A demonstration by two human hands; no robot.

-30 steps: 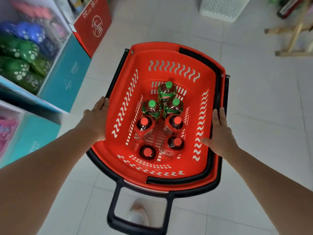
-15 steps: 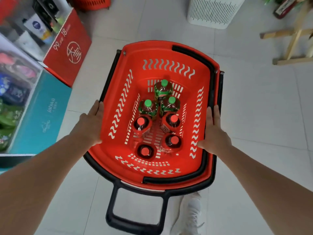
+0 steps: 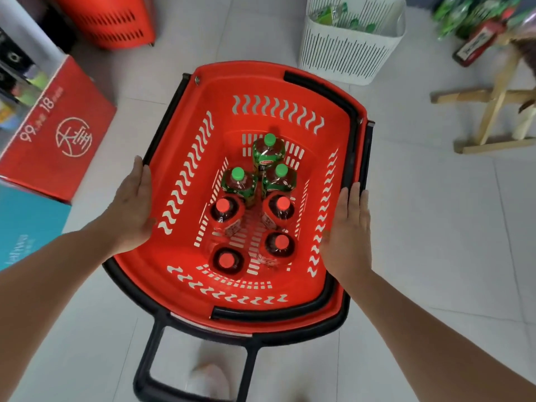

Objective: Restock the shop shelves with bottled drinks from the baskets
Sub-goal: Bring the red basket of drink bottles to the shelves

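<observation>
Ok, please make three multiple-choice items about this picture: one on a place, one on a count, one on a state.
1. Where does the white basket stand?
A. beyond the red basket
B. inside it
C. on a shelf

2. How many green-capped bottles are in the red basket?
A. one
B. three
C. five

3. How are the hands?
A. each lifting a bottle
B. flat against the basket's sides
C. on the pull handle

Answers: 1 A, it stands on the floor past the far rim; 2 B, three green caps behind four red caps; 3 B, left hand and right hand press the sides.
</observation>
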